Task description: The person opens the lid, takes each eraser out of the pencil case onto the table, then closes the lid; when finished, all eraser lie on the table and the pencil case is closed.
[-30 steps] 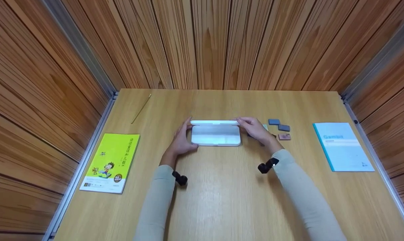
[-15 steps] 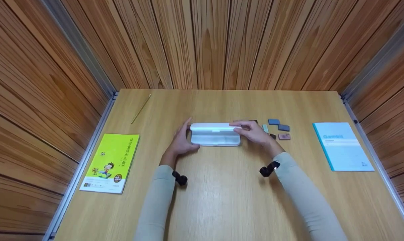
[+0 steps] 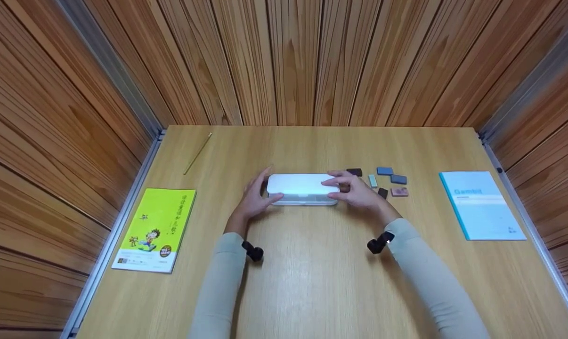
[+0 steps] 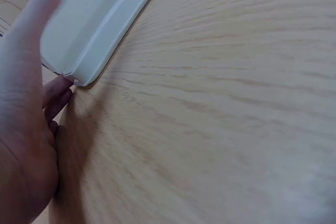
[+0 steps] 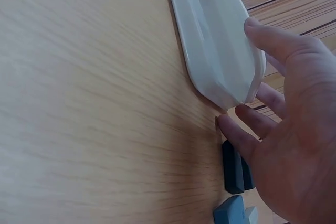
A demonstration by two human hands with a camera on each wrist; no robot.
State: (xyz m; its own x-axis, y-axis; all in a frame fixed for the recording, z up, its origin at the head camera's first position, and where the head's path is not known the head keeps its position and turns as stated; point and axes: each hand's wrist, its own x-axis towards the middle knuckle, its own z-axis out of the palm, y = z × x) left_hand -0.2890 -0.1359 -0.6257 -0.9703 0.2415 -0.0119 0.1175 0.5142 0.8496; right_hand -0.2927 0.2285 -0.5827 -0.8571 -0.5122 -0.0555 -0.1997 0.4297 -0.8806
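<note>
A white hinged pencil case (image 3: 300, 184) lies at the middle of the table, its lid tilted down over the base with a gap along the front. My left hand (image 3: 255, 195) holds its left end, thumb at the front and fingers at the side and behind. At the right end, my right hand (image 3: 357, 189) grips the lid between thumb and fingers. The right wrist view shows the partly raised lid (image 5: 226, 30) with the thumb on its edge. In the left wrist view, fingers touch the corner of the case (image 4: 107, 30). The inside of the case is mostly hidden.
Several small eraser-like blocks lie right of the case, among them a blue block (image 3: 384, 171), a pink block (image 3: 400, 191) and a dark block (image 3: 354, 172). A thin pencil (image 3: 198, 153) is at the back left. A green book (image 3: 157, 226) and a pale blue notebook (image 3: 482, 207) flank them.
The lid has swung forward and down from nearly upright, with my right hand moving along with it. My left thumb has moved up onto the front of the case.
</note>
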